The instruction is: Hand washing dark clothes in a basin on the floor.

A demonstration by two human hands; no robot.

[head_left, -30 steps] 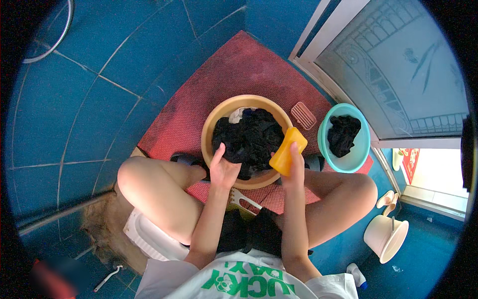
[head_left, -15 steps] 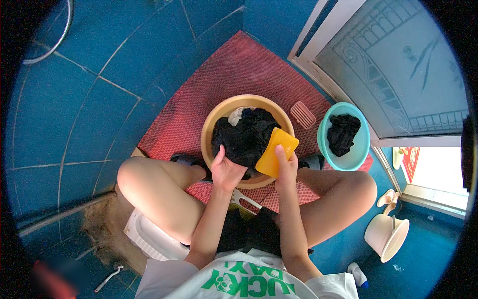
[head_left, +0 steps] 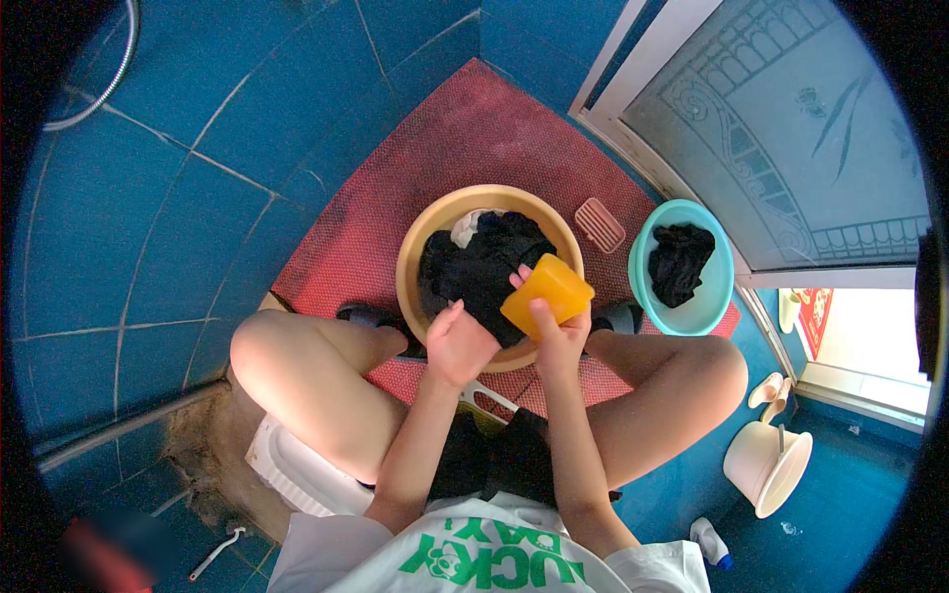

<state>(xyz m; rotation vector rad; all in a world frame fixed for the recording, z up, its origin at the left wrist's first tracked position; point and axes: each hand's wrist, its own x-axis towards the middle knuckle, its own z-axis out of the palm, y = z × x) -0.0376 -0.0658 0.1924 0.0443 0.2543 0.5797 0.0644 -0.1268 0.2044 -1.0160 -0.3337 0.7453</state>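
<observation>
A beige basin (head_left: pixel 409 237) stands on the floor between my feet, with wet black cloth (head_left: pixel 489 262) and a small white cloth (head_left: pixel 465 228) inside. Over the basin's right part, my right hand (head_left: pixel 560 341) holds a yellow bar of soap (head_left: pixel 550 295), thumb on its near face and fingertips showing past its far left edge. My left hand (head_left: pixel 461 346) is at the basin's near side, thumb up, gripping an edge of the black cloth; the cloth hides its other fingers. A gap separates the soap from my left hand.
Right of the basin lie a pink soap dish (head_left: pixel 600 225) and a turquoise basin (head_left: pixel 727 287) holding black cloth. A white-handled brush (head_left: pixel 487 397) lies near my lap. A cream bucket (head_left: pixel 749 465) stands at the lower right. Blue tiled wall (head_left: pixel 119 227) bounds the left.
My right hand has turned the soap flatter and shifted its grip, so fingertips now show beyond its far edge. My left hand has rolled inward, moving slightly right.
</observation>
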